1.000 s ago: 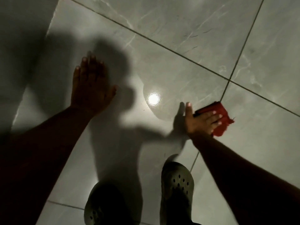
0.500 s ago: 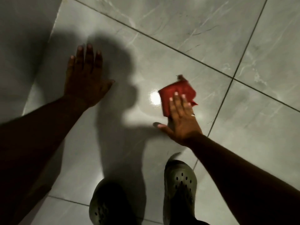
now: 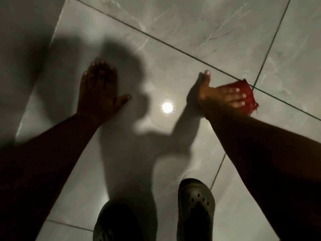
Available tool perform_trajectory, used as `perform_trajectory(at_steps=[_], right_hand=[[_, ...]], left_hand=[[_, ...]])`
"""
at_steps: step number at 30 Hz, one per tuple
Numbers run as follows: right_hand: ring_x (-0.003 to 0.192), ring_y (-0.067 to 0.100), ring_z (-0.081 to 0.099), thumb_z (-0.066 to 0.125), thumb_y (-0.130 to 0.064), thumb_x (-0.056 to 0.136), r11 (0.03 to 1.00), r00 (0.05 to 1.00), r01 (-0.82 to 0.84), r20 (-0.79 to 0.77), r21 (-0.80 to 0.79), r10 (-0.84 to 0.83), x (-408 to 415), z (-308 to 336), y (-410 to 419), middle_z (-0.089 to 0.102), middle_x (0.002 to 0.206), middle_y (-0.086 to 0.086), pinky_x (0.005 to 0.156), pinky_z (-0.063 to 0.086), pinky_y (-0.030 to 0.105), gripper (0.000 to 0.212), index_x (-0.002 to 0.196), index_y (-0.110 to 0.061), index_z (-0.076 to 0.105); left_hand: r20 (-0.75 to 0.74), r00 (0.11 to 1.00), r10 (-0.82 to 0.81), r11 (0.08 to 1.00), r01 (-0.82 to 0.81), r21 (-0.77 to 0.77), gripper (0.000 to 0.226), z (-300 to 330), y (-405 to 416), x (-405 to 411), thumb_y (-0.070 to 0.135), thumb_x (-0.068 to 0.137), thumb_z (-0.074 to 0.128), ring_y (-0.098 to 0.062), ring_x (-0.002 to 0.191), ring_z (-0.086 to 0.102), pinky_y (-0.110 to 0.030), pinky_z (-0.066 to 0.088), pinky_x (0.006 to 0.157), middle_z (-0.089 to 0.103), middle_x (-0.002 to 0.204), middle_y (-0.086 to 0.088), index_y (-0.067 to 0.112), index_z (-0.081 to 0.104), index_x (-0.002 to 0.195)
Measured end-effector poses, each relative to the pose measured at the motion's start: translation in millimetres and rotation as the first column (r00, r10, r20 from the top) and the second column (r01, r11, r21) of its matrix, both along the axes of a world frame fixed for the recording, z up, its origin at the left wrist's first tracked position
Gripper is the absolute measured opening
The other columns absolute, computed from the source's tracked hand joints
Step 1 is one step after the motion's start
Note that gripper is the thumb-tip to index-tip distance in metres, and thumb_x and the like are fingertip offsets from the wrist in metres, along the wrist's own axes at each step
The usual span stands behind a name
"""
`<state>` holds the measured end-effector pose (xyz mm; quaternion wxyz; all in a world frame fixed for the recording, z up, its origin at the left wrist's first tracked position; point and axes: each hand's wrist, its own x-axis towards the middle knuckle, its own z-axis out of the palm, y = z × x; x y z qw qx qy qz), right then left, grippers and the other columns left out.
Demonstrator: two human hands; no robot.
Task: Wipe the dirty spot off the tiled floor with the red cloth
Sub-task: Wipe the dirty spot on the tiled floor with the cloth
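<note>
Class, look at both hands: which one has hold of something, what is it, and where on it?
The right hand presses flat on the near part of the crumpled red cloth; the left hand holds nothing.

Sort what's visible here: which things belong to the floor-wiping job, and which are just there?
Part of the job:
red cloth, pressed flat to the floor
right hand, on the cloth
tiled floor

Just there:
left hand, flat on the tile as a prop
two green clogs
lamp glare
</note>
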<state>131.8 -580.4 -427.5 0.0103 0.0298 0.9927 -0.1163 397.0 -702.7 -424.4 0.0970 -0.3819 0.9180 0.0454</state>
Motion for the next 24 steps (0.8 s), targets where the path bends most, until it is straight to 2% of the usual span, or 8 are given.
perform_trajectory(at_steps=[2, 5, 12, 13, 15, 18, 22, 24], right_hand=[[0.146, 0.051, 0.013, 0.029, -0.086, 0.076, 0.980, 0.975, -0.172, 0.160, 0.102, 0.154, 8, 8, -17, 0.018, 0.157, 0.033, 0.118, -0.011, 0.053, 0.119, 0.148, 0.008, 0.024], [0.148, 0.039, -0.019, 0.025, -0.077, 0.085, 0.743, 0.664, -0.661, 0.380, -0.103, 0.643, 43, 23, -37, -0.016, 0.162, 0.021, 0.118, -0.010, 0.054, 0.106, 0.153, -0.002, -0.006], [0.148, 0.043, 0.016, 0.042, -0.069, 0.087, 0.030, 0.024, -0.999, 0.174, -0.033, 0.985, 10, 12, 31, 0.023, 0.159, 0.024, 0.119, 0.017, 0.054, 0.095, 0.150, 0.000, 0.025], [0.146, 0.047, 0.019, 0.044, -0.068, 0.087, 0.070, 0.071, -0.997, 0.156, 0.010, 0.985, -13, 9, 45, 0.025, 0.156, 0.028, 0.118, 0.018, 0.055, 0.096, 0.149, 0.003, 0.026], [0.147, 0.048, 0.012, 0.042, -0.071, 0.085, 0.355, 0.356, -0.934, 0.234, 0.051, 0.905, -51, 14, 76, 0.016, 0.158, 0.032, 0.120, 0.010, 0.054, 0.103, 0.151, 0.004, 0.016], [0.149, 0.043, -0.009, 0.035, -0.078, 0.081, 0.790, 0.743, -0.601, 0.450, 0.120, 0.496, -69, 30, 123, -0.008, 0.160, 0.029, 0.121, -0.006, 0.047, 0.114, 0.151, 0.003, -0.004], [0.149, 0.044, -0.006, 0.041, -0.071, 0.086, 0.993, 0.931, -0.011, 0.364, 0.115, -0.032, -26, 28, 108, -0.004, 0.162, 0.026, 0.119, -0.006, 0.052, 0.107, 0.152, 0.002, -0.001], [0.147, 0.049, 0.007, 0.039, -0.075, 0.084, 1.000, 0.911, 0.011, 0.412, 0.013, -0.016, -2, 30, 66, 0.010, 0.159, 0.029, 0.118, -0.004, 0.054, 0.108, 0.150, 0.006, 0.013]], left_hand=[[-0.007, 1.000, 0.025, 1.000, -0.025, -0.006, 0.092, 1, -4, 0, 0.071, 0.090, 0.023, -0.044, 0.149, 0.010, -0.052, 0.009, 0.118, 0.011, 0.161, -0.026, 0.006, 0.010, 0.154], [-0.024, 0.999, 0.026, 1.000, -0.026, -0.007, 0.093, -1, -7, 0, 0.071, 0.089, 0.025, -0.043, 0.149, 0.011, -0.051, 0.011, 0.118, 0.013, 0.161, -0.026, 0.006, 0.013, 0.154], [-0.037, 0.997, 0.073, 0.997, -0.073, -0.020, 0.091, 6, -2, 7, 0.069, 0.089, 0.030, -0.044, 0.148, 0.016, -0.054, 0.015, 0.116, 0.016, 0.160, -0.027, 0.005, 0.015, 0.153], [-0.032, 0.997, 0.065, 0.998, -0.066, -0.021, 0.091, 7, 0, 6, 0.069, 0.090, 0.029, -0.045, 0.148, 0.015, -0.054, 0.016, 0.116, 0.015, 0.160, -0.027, 0.006, 0.013, 0.153], [-0.015, 0.999, 0.045, 0.999, -0.046, -0.022, 0.091, 10, 1, 5, 0.069, 0.090, 0.028, -0.045, 0.148, 0.015, -0.054, 0.016, 0.116, 0.012, 0.160, -0.027, 0.006, 0.010, 0.153], [-0.005, 0.998, 0.056, 0.998, -0.056, -0.009, 0.093, 14, -2, 4, 0.069, 0.089, 0.029, -0.046, 0.147, 0.013, -0.056, 0.015, 0.116, 0.010, 0.161, -0.027, 0.005, 0.009, 0.154], [-0.020, 0.994, 0.108, 0.994, -0.107, 0.014, 0.094, 11, -2, -2, 0.069, 0.087, 0.031, -0.045, 0.148, 0.009, -0.057, 0.012, 0.116, 0.008, 0.161, -0.026, 0.006, 0.008, 0.154], [-0.013, 0.995, 0.103, 0.994, -0.103, 0.033, 0.096, 7, 2, -4, 0.071, 0.086, 0.028, -0.045, 0.149, 0.008, -0.057, 0.012, 0.117, 0.007, 0.161, -0.027, 0.007, 0.006, 0.154]])
